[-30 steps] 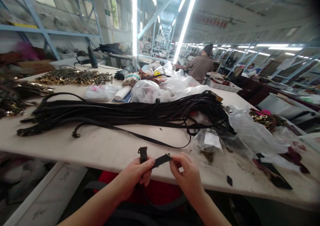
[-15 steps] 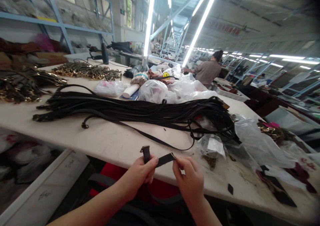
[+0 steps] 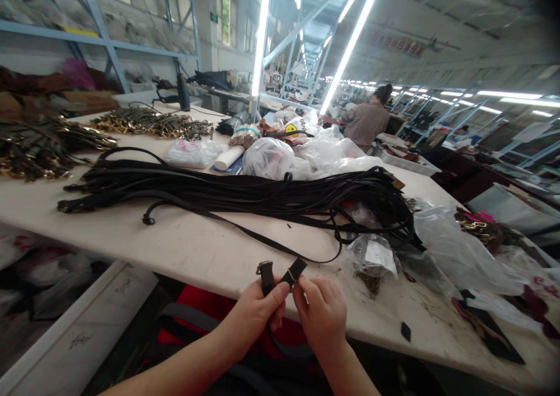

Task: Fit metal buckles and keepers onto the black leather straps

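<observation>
My left hand is closed round a black strap, its thumb pressed on top. A metal buckle shows on the strap part that stands up above this hand. My right hand pinches a thin brass-coloured loop, which sits around the strap a little short of its free end. The two hands are close together at the table's front edge. Beyond them lies a long bundle of black straps, with one strap curving out towards me.
A clear plastic bag with a white label lies right of my hands, near a small black scrap. White plastic bags and piles of straps with brass fittings are further back. A co-worker is beyond the table.
The brass loop has moved from the strap's tip inwards, towards my left hand, so the end now sticks out past it. My hands have come closer together.
</observation>
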Demonstrator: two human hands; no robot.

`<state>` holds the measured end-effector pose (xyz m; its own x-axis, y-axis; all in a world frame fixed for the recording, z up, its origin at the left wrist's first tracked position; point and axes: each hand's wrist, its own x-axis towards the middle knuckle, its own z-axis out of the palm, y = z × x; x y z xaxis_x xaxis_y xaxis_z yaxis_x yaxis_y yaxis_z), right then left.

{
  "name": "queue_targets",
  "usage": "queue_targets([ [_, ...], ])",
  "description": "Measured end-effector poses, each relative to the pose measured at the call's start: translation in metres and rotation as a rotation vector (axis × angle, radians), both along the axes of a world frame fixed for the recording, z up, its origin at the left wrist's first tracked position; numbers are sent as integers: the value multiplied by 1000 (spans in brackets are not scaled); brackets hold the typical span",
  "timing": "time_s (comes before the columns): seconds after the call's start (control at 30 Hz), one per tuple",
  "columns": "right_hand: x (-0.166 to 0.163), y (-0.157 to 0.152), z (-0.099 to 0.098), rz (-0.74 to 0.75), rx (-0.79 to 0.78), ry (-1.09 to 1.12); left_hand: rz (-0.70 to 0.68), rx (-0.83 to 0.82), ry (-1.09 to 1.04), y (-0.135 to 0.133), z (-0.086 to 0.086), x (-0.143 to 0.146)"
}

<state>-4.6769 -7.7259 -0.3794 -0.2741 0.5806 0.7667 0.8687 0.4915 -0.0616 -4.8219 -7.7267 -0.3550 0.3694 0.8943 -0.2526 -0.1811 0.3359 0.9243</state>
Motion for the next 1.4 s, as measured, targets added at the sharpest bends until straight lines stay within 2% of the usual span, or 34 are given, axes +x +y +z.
queue_targets([
  [0.1, -1, -1, 2, 118, -138, 114, -24, 1, -44, 4, 4, -3],
  [0.23, 5, 0, 16, 315, -602, 481, -185, 1, -115, 7, 4, -13],
  [0.33, 7, -2, 26, 444, -826, 696, -327, 31, -55, 6, 6, -17],
  [0.4, 7, -4, 30, 522, -913, 876, -334, 132, 64, 7, 9, -19],
  [0.53, 10, -4, 43, 623, -1015, 1272, -134, 452, 493, 11, 18, -24],
  [0.6, 8, -2, 51, 613, -1162, 1248, -103, 542, 689, 14, 22, -26],
  [0.67, 2, 0, 56, 547, -1293, 1102, -114, 649, 813, 16, 24, -27],
  [0.73, -6, 3, 58, 498, -1327, 995, -116, 758, 901, 19, 24, -27],
  [0.8, -14, 4, 57, 486, -1323, 979, -103, 814, 982, 21, 21, -27],
  [1.13, -20, 8, 48, 557, -1397, 1241, -93, 902, 1168, 29, 8, -33],
  [1.3, -22, 6, 51, 509, -1277, 987, -128, 925, 1174, 28, 5, -33],
  [1.4, -27, 6, 54, 464, -1234, 1124, -139, 926, 1213, 26, 7, -30],
])
